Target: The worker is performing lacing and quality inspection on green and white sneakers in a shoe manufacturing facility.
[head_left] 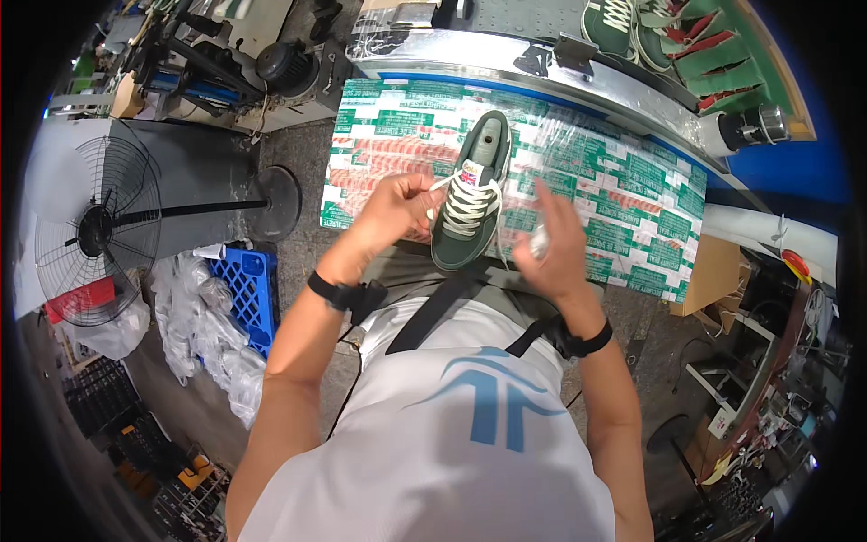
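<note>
A dark green sneaker [465, 235] with white laces lies on the packed bench top before me, its toe toward my body. My left hand [397, 210] is beside the shoe's left edge, thumb and fingers pinched on a white shoelace [440, 184] drawn out from the upper eyelets. Apart from the shoe on its right side is my right hand [558, 246], slightly blurred, with index finger and thumb spread. Something small and white shows by its thumb; I cannot tell what it is. Another stretch of lace hangs along the shoe's right side.
The bench top [623, 208] is covered in green-and-white printed tape. Behind it runs a metal-edged conveyor [506, 54] carrying more green sneakers [614, 27] and a green rack [722, 54]. A fan [95, 230] and a blue crate [248, 294] stand left; a cardboard box [709, 271] right.
</note>
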`<move>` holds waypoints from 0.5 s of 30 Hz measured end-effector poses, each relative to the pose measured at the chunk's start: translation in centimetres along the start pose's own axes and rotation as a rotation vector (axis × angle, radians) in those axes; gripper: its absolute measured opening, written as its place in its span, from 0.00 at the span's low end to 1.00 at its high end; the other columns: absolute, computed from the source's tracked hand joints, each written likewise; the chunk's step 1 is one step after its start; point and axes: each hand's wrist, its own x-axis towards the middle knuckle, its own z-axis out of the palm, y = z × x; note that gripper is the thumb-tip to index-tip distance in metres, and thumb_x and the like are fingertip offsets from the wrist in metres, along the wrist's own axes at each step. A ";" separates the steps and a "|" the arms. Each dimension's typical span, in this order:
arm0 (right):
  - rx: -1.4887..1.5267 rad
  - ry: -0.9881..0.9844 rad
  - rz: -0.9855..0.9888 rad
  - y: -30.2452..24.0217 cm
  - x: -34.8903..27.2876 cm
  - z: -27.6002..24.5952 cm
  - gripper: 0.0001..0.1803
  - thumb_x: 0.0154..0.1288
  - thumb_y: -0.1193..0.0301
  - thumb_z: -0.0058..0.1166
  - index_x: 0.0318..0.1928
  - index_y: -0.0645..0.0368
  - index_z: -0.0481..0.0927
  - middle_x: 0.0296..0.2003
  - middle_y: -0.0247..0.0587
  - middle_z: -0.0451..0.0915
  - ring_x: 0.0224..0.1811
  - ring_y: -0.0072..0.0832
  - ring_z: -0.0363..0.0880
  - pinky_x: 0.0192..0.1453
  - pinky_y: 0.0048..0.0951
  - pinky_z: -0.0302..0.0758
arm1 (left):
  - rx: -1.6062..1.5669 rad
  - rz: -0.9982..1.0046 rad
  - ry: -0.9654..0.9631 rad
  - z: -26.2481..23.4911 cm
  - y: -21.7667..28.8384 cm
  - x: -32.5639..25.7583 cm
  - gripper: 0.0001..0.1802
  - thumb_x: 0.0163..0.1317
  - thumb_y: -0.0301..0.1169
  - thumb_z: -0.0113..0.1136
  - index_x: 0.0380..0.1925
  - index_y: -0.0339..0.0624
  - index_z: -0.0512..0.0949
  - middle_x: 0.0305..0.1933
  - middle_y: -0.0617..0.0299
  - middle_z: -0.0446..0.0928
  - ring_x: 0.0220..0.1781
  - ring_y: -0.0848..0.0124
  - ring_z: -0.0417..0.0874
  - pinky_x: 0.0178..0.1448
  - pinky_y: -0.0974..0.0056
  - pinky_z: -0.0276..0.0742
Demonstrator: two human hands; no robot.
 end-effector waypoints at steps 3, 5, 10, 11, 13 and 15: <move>-0.003 -0.059 -0.208 -4.1 0.0 2.4 0.46 0.59 0.69 0.69 0.79 0.69 0.74 0.50 0.53 0.82 0.52 0.52 0.82 0.61 0.53 0.79 | 0.164 0.133 -0.060 -3.9 1.4 2.1 0.10 0.81 0.35 0.70 0.50 0.42 0.92 0.37 0.67 0.88 0.31 0.77 0.85 0.29 0.70 0.84; -0.078 -0.121 -0.264 -4.4 0.1 4.1 0.45 0.59 0.69 0.71 0.77 0.71 0.74 0.49 0.53 0.81 0.50 0.51 0.81 0.60 0.53 0.78 | 0.221 0.203 -0.047 -4.1 4.8 2.8 0.12 0.80 0.39 0.71 0.48 0.41 0.92 0.37 0.68 0.88 0.32 0.79 0.85 0.29 0.69 0.84; -0.249 -0.144 -0.237 -5.2 0.1 5.2 0.47 0.59 0.63 0.71 0.77 0.73 0.73 0.47 0.53 0.79 0.48 0.50 0.80 0.56 0.51 0.77 | 1.293 0.427 0.172 -1.9 12.2 3.6 0.26 0.77 0.49 0.73 0.60 0.39 0.90 0.58 0.53 0.94 0.47 0.60 0.95 0.52 0.52 0.92; -0.256 -0.154 -0.250 -5.7 0.1 5.2 0.47 0.59 0.63 0.71 0.77 0.73 0.73 0.47 0.53 0.79 0.48 0.50 0.80 0.56 0.51 0.77 | 1.210 0.656 0.103 -1.8 11.0 6.1 0.28 0.77 0.50 0.73 0.65 0.40 0.88 0.62 0.49 0.92 0.50 0.57 0.95 0.57 0.50 0.90; -0.207 -0.204 -0.125 -6.6 0.8 5.6 0.46 0.59 0.66 0.72 0.76 0.72 0.74 0.49 0.57 0.79 0.51 0.54 0.80 0.58 0.52 0.78 | 0.885 0.850 -0.138 -0.9 8.7 11.2 0.37 0.76 0.51 0.74 0.79 0.49 0.80 0.71 0.46 0.88 0.49 0.58 0.94 0.62 0.52 0.88; -0.195 -0.204 -0.084 -7.3 1.2 5.5 0.43 0.59 0.66 0.72 0.74 0.72 0.75 0.49 0.57 0.80 0.51 0.55 0.82 0.57 0.52 0.80 | 0.790 0.570 -0.308 1.5 10.8 11.2 0.41 0.75 0.48 0.76 0.84 0.54 0.74 0.66 0.48 0.89 0.44 0.61 0.92 0.55 0.52 0.89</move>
